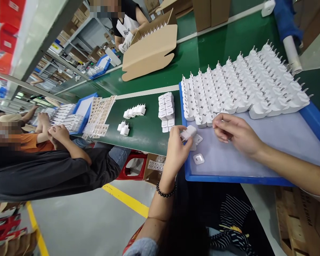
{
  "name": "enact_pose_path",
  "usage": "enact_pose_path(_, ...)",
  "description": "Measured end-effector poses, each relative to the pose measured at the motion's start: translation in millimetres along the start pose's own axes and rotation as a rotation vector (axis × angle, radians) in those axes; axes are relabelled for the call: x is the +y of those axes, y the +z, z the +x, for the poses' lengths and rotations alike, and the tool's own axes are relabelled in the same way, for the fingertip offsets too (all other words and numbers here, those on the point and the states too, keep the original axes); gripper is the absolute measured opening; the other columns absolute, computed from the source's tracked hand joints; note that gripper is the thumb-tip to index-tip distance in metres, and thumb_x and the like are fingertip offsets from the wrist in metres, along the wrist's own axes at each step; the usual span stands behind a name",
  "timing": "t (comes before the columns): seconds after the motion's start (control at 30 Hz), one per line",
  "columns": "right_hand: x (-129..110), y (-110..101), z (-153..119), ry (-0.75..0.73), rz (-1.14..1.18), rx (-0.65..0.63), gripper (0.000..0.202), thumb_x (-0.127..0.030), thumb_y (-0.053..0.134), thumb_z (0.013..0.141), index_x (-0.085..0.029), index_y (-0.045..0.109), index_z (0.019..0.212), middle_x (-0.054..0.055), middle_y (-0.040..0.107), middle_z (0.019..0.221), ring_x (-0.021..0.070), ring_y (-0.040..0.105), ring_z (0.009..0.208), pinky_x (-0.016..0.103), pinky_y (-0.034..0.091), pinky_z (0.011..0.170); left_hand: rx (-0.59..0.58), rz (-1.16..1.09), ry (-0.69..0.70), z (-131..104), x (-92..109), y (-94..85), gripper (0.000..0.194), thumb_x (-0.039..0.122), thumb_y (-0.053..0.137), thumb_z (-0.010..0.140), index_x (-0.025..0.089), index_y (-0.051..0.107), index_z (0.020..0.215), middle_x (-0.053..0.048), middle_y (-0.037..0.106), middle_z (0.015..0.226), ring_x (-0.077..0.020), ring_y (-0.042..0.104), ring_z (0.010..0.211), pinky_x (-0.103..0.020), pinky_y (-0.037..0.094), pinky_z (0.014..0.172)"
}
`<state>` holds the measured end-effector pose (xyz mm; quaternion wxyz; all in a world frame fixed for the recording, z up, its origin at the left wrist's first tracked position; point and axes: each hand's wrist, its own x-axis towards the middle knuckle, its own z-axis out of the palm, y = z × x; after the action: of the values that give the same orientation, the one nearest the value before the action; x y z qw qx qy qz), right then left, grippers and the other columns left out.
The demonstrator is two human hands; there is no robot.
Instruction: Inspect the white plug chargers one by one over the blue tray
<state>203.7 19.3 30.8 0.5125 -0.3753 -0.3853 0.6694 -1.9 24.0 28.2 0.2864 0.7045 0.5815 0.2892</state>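
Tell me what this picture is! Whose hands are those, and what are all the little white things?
The picture comes from a camera worn on a person's head, looking down at their own two hands. The left hand holds one white plug charger. The right hand rests by the rows of chargers standing on a blue tray. Two flat white pieces lie loose on the tray. On the green belt sit more small groups of chargers. Other people work nearby, one by a cardboard box.
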Motion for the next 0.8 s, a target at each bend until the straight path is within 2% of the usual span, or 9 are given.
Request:
enact_pose_path(0.13,1,1,2,0.022,0.009,0.014,0.023,-0.033,0.07,0.085,-0.019,0.057,0.072,-0.007,0.041,0.049,0.0085,0.035,0.047,0.024,0.026,0.047,-0.038,0.12,0.101,10,2,-0.8,0.036,0.012,0.063,0.086,0.02,0.048,0.118,-0.008,0.064,0.112,-0.0176,0.062,0.088,-0.032,0.051,0.078)
enact_pose_path(0.23,2,1,4,0.038,0.021,0.029,0.022,-0.031,0.07,0.084,-0.02,0.056,0.071,-0.007,0.041,0.049,0.0083,0.034,0.046,0.024,0.026,0.047,-0.095,0.277,0.232,16,6,-1.1,0.031,0.008,0.058,0.088,0.019,0.052,0.116,-0.01,0.066,0.112,-0.0222,0.062,0.098,-0.037,0.051,0.086)
enact_pose_path(0.33,1,1,5,0.04,0.026,0.036,0.021,-0.029,0.069,0.083,-0.02,0.055,0.07,-0.007,0.039,0.048,0.0083,0.031,0.046,0.024,0.025,0.046,-0.093,0.379,0.303,24,6,0.1,0.033,0.002,0.051,0.087,0.019,0.053,0.115,-0.01,0.065,0.109,-0.025,0.06,0.102,-0.04,0.05,0.088)
enact_pose_path(0.43,-1,1,4,0.025,0.001,0.06,0.02,-0.028,0.067,0.084,-0.02,0.055,0.07,-0.008,0.038,0.048,0.0083,0.03,0.046,0.025,0.024,0.046,-0.055,0.4,0.323,35,4,4.2,0.04,-0.003,0.047,0.084,0.019,0.051,0.117,-0.013,0.059,0.119,-0.0251,0.059,0.106,-0.039,0.051,0.088)
enact_pose_path(0.53,2,-1,3,-0.017,-0.064,0.074,0.02,-0.028,0.063,0.085,-0.02,0.053,0.07,-0.008,0.037,0.049,0.0091,0.031,0.047,0.025,0.025,0.047,-0.003,0.391,0.27,44,0,7.8,0.044,-0.002,0.051,0.082,0.018,0.049,0.121,-0.014,0.053,0.126,-0.0247,0.06,0.107,-0.038,0.052,0.087)
enact_pose_path(0.63,13,-2,3,-0.092,-0.314,0.0,0.018,-0.031,0.059,0.089,-0.022,0.053,0.076,-0.007,0.04,0.053,0.0115,0.037,0.05,0.027,0.03,0.051,0.019,0.339,0.244,46,-4,9.1,0.048,0.001,0.054,0.083,0.017,0.046,0.127,-0.014,0.054,0.123,-0.0247,0.06,0.106,-0.038,0.051,0.089)
enact_pose_path(0.73,29,0,5,-0.176,-0.825,-0.133,0.009,-0.027,0.056,0.092,-0.021,0.06,0.097,-0.003,0.054,0.061,0.0161,0.05,0.057,0.03,0.034,0.058,0.017,0.288,0.256,44,-10,9.8,0.051,0.001,0.05,0.084,0.017,0.044,0.132,-0.012,0.057,0.116,-0.0233,0.059,0.103,-0.037,0.05,0.09)
enact_pose_path(0.8,37,4,9,-0.172,-1.159,-0.206,0.026,-0.023,0.054,0.094,-0.02,0.06,0.119,0.004,0.07,0.08,0.0218,0.061,0.069,0.032,0.036,0.061,0.007,0.281,0.285,43,-14,10.9,0.053,0.0,0.046,0.084,0.018,0.044,0.134,-0.01,0.059,0.112,-0.0219,0.059,0.101,-0.037,0.049,0.09)
